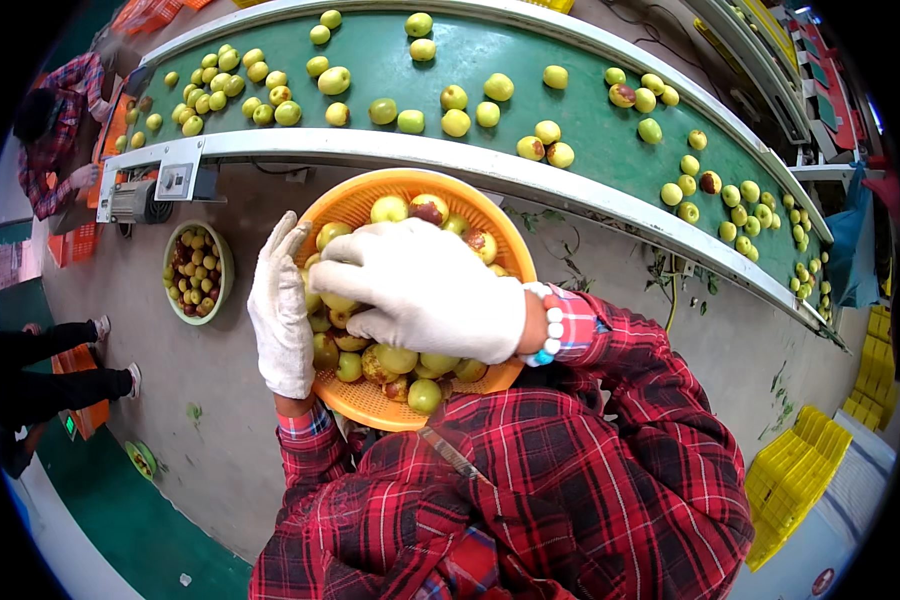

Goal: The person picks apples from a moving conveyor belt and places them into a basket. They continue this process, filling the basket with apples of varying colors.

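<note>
An orange plastic basket [518, 235] full of green-yellow jujubes, some with red-brown patches, is held close against my body. My left hand [282, 315], in a white glove, lies along the basket's left rim with its fingers stretched out. Over the fruit reaches my right hand [425, 290], also white-gloved, its fingers and thumb apart and pointing left. Some jujubes [397, 359] show beneath that hand, and others are hidden under it. White and turquoise beads circle my right wrist.
Beyond the basket runs a green conveyor belt [370, 85] with scattered jujubes and a pale metal rail. A light green tub [227, 280] of browner fruit stands on the floor at left. Two people are at the far left. Yellow crates [795, 480] stand at right.
</note>
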Demonstrator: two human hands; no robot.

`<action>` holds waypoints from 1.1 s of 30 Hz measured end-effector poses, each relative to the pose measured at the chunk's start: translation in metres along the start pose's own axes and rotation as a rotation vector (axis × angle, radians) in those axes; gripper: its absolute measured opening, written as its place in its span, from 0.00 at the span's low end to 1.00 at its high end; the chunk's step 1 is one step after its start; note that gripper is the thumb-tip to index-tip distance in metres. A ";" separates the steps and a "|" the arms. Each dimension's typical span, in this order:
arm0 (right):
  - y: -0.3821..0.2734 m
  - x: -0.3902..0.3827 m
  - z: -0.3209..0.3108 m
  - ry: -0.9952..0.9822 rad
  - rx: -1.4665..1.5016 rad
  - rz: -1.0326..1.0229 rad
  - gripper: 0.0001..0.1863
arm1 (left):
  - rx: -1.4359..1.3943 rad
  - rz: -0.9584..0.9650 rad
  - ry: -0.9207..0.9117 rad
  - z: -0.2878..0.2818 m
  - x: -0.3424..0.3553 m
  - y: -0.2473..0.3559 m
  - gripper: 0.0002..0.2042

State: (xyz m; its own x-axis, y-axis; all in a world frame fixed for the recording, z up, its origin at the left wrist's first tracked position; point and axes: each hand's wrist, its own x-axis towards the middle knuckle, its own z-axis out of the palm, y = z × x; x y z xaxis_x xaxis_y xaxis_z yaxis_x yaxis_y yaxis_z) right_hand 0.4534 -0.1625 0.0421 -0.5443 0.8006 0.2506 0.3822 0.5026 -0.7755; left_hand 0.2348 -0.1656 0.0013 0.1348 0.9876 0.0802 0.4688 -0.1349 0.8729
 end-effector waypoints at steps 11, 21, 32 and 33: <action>0.191 -0.081 -0.109 0.838 -0.143 0.446 0.16 | 0.003 0.033 -0.022 0.013 -0.005 0.022 0.24; 0.284 -0.069 -0.175 0.245 -0.963 0.908 0.22 | -0.077 0.042 -0.077 -0.015 0.003 0.044 0.20; 0.222 -0.127 -0.150 0.591 -0.584 0.723 0.23 | 0.003 0.138 -0.028 -0.020 -0.017 0.063 0.09; 0.212 -0.134 -0.151 0.708 -0.096 0.879 0.22 | 0.114 0.206 -0.039 -0.017 -0.020 0.065 0.09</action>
State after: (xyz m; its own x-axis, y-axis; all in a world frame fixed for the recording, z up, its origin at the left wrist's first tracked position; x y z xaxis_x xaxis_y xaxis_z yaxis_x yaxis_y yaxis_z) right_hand 0.7204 -0.1137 -0.0685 0.4745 0.8779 -0.0638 0.4958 -0.3264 -0.8047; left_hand 0.2475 -0.1927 0.0644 0.2702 0.9348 0.2307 0.5231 -0.3436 0.7799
